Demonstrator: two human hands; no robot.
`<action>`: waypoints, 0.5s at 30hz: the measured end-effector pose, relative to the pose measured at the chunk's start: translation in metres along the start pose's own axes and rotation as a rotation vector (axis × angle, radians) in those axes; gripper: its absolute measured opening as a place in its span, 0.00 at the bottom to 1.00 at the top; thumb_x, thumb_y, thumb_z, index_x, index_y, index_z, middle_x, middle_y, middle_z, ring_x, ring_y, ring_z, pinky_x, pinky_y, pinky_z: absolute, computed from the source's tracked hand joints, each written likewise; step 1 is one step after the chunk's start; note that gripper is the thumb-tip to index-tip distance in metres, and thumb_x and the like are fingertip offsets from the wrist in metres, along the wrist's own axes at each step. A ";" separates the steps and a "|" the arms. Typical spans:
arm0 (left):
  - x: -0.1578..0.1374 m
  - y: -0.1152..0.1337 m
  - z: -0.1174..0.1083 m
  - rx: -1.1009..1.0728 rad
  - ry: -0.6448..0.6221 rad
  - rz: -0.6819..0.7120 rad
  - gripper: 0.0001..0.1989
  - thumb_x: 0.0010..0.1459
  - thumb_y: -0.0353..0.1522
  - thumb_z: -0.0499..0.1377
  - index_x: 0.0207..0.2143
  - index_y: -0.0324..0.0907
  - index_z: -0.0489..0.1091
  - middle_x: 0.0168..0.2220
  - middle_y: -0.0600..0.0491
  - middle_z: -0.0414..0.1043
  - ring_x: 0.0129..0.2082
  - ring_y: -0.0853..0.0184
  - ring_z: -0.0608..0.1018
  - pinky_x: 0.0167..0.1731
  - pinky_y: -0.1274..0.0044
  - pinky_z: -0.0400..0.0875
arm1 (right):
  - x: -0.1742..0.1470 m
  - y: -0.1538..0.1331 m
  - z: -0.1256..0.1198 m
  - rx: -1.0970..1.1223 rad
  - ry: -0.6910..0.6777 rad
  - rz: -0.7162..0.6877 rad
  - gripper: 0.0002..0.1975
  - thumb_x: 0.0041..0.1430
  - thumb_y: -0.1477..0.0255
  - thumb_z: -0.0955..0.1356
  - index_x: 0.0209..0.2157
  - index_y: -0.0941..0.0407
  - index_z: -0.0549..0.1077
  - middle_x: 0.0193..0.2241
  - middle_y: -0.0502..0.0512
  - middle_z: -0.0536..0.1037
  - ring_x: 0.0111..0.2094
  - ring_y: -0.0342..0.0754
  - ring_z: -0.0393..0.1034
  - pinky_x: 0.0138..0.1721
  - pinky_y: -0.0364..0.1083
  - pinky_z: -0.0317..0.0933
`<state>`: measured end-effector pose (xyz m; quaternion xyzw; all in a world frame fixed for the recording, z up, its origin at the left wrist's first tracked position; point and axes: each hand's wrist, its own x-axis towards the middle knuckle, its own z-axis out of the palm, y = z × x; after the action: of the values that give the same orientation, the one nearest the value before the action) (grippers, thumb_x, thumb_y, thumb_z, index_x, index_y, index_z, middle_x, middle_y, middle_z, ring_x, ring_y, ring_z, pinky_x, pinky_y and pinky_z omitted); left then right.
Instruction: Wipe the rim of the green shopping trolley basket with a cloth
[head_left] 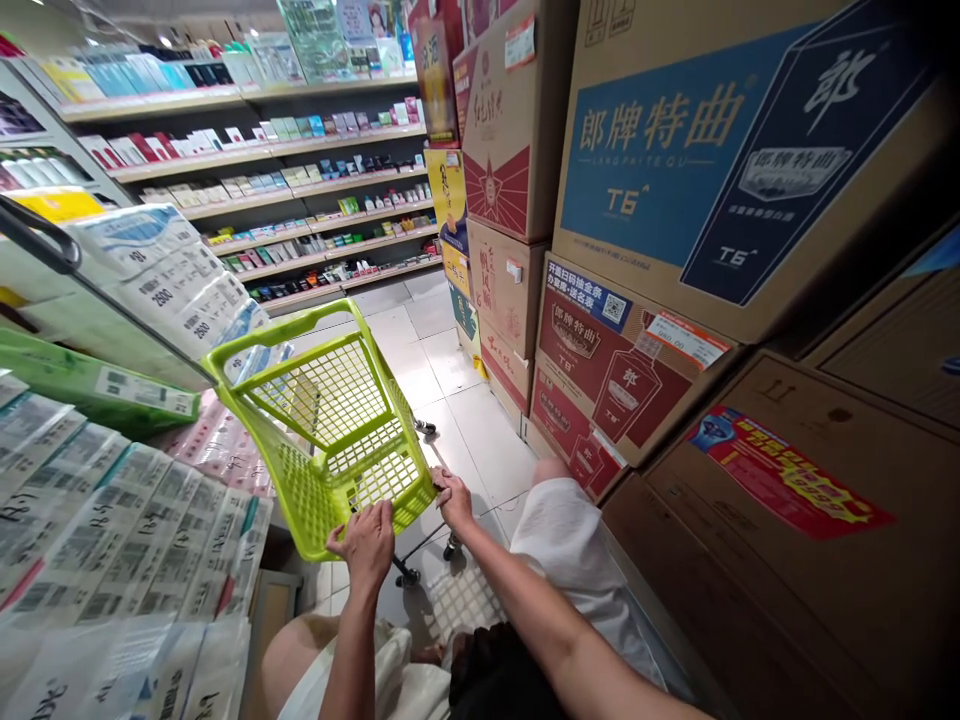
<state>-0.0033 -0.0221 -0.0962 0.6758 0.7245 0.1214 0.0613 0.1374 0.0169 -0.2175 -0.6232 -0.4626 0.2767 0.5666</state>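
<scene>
A lime-green plastic shopping cart with lattice sides stands tilted in front of me on a dark frame with black wheels. My left hand is closed over its near rim, fingers on top and thumb out to the left. At the near right corner my right hand is closed round the edge of the cart, its fingertips partly hidden. Below my arms show my knees in white shorts.
Stacked liquor cartons form a wall along the right. Plastic-wrapped packs are piled on the left, beneath a dark bar. Shelves of small boxed goods stand at the back. Pale floor tiles run between.
</scene>
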 end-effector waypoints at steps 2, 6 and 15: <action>0.002 0.001 0.000 0.008 -0.026 -0.003 0.18 0.69 0.39 0.47 0.40 0.48 0.76 0.48 0.52 0.80 0.51 0.59 0.74 0.57 0.58 0.49 | 0.007 -0.007 0.005 0.054 0.029 0.027 0.19 0.56 0.79 0.62 0.41 0.56 0.83 0.34 0.54 0.79 0.31 0.45 0.71 0.35 0.41 0.68; 0.004 0.002 -0.004 0.033 -0.095 0.010 0.17 0.69 0.38 0.47 0.40 0.48 0.76 0.48 0.51 0.80 0.50 0.59 0.75 0.54 0.61 0.52 | 0.030 -0.028 0.009 0.227 0.021 -0.045 0.23 0.57 0.77 0.62 0.50 0.55 0.80 0.44 0.57 0.78 0.31 0.42 0.72 0.32 0.39 0.68; -0.001 0.017 -0.006 0.095 -0.095 -0.017 0.18 0.70 0.39 0.46 0.41 0.47 0.75 0.46 0.50 0.79 0.49 0.58 0.74 0.52 0.61 0.55 | 0.009 -0.010 -0.002 0.079 0.054 0.146 0.15 0.57 0.78 0.65 0.38 0.54 0.84 0.37 0.54 0.81 0.37 0.45 0.74 0.38 0.41 0.69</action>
<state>0.0114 -0.0225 -0.0862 0.6768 0.7313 0.0543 0.0644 0.1405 0.0229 -0.2062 -0.6398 -0.3892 0.3186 0.5811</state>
